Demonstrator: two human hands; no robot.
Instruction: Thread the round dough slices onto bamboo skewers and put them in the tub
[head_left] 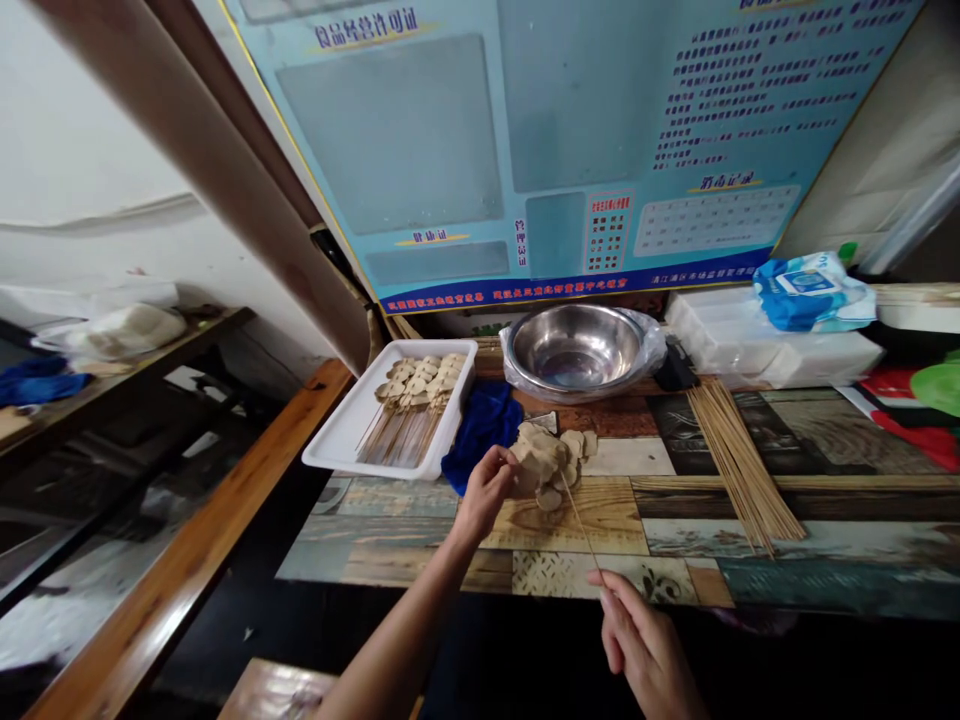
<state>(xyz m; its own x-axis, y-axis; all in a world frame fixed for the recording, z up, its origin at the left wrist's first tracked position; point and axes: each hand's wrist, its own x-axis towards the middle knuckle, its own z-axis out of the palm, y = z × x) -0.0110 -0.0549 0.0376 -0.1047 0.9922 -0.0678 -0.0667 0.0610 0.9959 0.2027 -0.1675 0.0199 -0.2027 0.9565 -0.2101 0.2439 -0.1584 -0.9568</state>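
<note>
My right hand [641, 635] is closed in a pinch on the lower end of a thin wooden skewer [582, 523]. The skewer slants up and left, and its far end reaches the pile of thin, roundish beige food slices [541, 458] on the table. At the left edge of that pile, my left hand [489, 487] is closed with fingertips pinched on a slice; the fingers partly hide it. Left of the pile lies a crumpled dark blue cloth [484, 430]. A white tray [334, 445] beyond it holds skewers loaded with similar slices [420, 380], their sticks pointing toward me.
A steel bowl [576, 350] in a clear plastic bag stands at the back. A bundle of bare skewers [742, 470] lies to the right on the wood-patterned table [705, 535]. Behind it are white packages [772, 345] and a blue wipes pack [814, 290]. A blue notice board [420, 130] leans behind.
</note>
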